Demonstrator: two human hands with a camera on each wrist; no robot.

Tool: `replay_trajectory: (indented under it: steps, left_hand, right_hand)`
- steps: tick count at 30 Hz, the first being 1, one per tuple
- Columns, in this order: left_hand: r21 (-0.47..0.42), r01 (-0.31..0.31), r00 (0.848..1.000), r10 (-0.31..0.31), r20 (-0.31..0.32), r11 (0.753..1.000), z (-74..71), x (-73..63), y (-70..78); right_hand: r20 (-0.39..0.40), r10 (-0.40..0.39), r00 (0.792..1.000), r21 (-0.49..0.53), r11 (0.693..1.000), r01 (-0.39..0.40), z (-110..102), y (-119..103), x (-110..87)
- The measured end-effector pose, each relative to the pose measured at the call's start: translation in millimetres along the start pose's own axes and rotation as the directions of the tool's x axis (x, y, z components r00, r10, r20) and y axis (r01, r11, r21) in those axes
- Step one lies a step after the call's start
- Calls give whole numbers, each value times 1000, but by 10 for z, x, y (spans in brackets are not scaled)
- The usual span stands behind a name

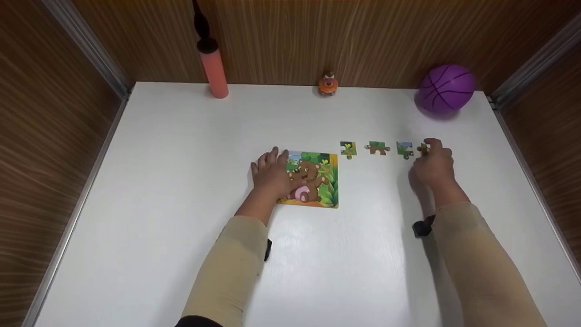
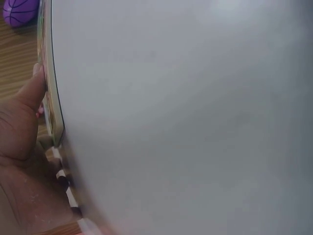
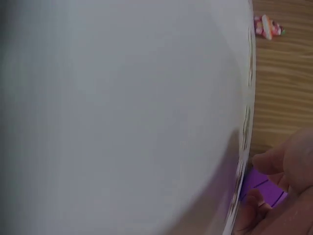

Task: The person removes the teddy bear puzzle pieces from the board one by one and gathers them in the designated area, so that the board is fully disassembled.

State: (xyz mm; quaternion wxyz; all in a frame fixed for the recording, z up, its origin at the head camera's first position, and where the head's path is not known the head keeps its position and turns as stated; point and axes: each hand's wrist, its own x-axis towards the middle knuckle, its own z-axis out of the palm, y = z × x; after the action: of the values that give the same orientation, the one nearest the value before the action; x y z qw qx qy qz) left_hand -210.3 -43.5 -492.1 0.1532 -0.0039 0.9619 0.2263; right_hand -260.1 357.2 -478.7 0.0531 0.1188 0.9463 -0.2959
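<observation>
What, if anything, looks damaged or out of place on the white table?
Nothing stands out. The colourful brown bear puzzle lies flat, partly under the left hand. Three flat, multicoloured jigsaw pieces lie in a row; a fourth is partly hidden by the right hand.

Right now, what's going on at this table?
A person's left hand rests on the left side of a bear picture board. Their right hand is at the rightmost jigsaw piece, though I can't tell whether it is gripped. Three other jigsaw pieces lie loose in a row to that piece's left on the white table.
</observation>
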Motion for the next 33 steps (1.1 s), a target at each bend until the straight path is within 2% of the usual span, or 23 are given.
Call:
replay_trajectory:
  steps: [5,11,20,25,33]
  left_hand:
    - [20,9,1000,-9,15,1000,8,35,14]
    - [4,-1,1000,1,4,1000,-5,21,15]
    - [-7,-4,1000,4,4,1000,-1,-3,18]
    - [0,-8,1000,8,-6,1000,6,6,20]
    - [4,2,1000,-2,-1,1000,17,17,22]
  right_hand:
    - [-41,-100,994,3,995,100,115,-139,-107]
    - [-44,-222,974,-32,975,221,255,-316,-228]
    - [-66,-375,925,-86,925,369,494,-618,-399]
    - [-44,-408,912,-79,911,404,618,-809,-500]
    - [29,-418,908,-98,903,419,827,-1117,-642]
